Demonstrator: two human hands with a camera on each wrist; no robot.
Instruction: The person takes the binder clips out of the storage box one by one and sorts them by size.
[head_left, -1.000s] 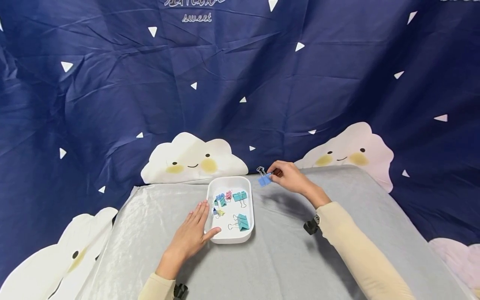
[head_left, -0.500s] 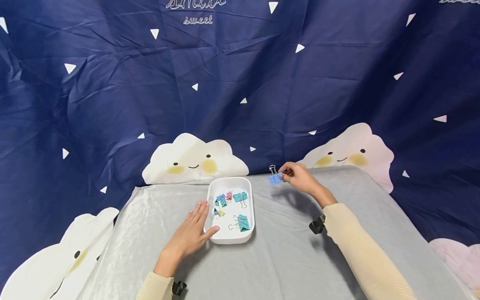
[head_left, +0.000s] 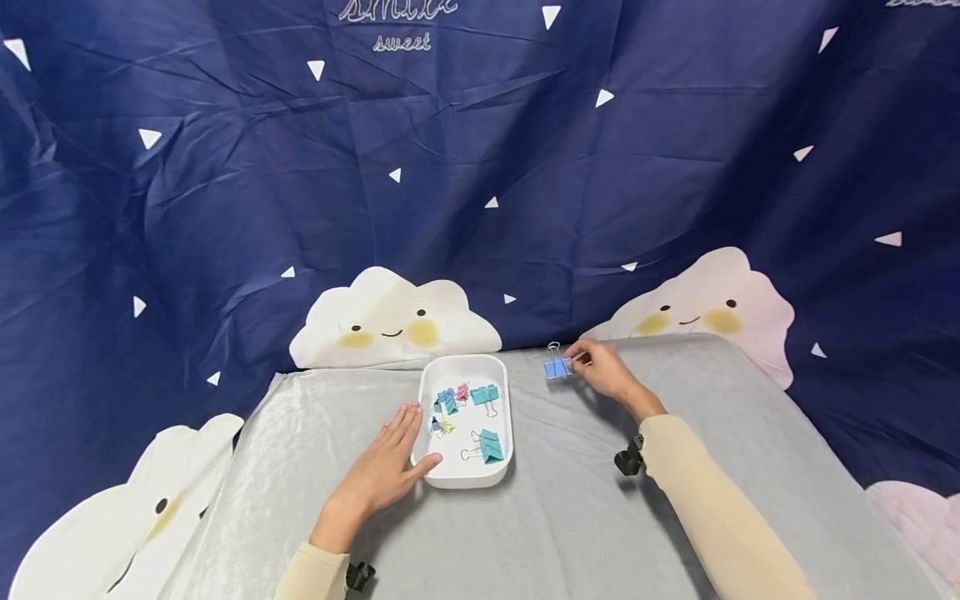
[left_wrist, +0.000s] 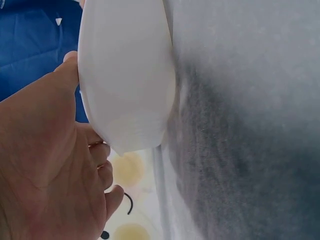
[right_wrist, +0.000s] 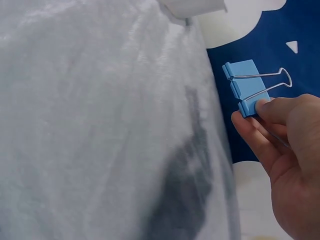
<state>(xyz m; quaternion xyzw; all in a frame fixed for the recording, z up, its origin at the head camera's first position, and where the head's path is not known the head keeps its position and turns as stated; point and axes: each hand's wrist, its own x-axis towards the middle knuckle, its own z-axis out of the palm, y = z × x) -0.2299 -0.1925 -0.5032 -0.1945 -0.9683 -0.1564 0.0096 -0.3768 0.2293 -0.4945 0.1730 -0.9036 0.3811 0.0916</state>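
Observation:
Between thumb and fingers, my right hand point(head_left: 602, 369) pinches a large blue binder clip point(head_left: 557, 368) by one end, right of the white tray point(head_left: 467, 482). The right wrist view shows the clip point(right_wrist: 247, 85) with a wire handle sticking out. Fairly straight, the fingers of my left hand point(head_left: 382, 467) rest against the tray's left rim, the thumb at its near corner. Inside lie a large teal binder clip point(head_left: 491, 447), another teal clip point(head_left: 485, 395), a pink clip point(head_left: 462, 392) and several small blue, teal and yellow clips, partly overlapping.
A grey cloth point(head_left: 570, 517) covers the table. Behind it hangs a dark blue curtain point(head_left: 450, 225) printed with white clouds and triangles. Both wrists wear small black cameras, one point(head_left: 628, 458) showing by the right sleeve.
My right hand has carried the blue binder clip rightward, away from the tray, then slightly lower. The left hand stays at the tray's rim.

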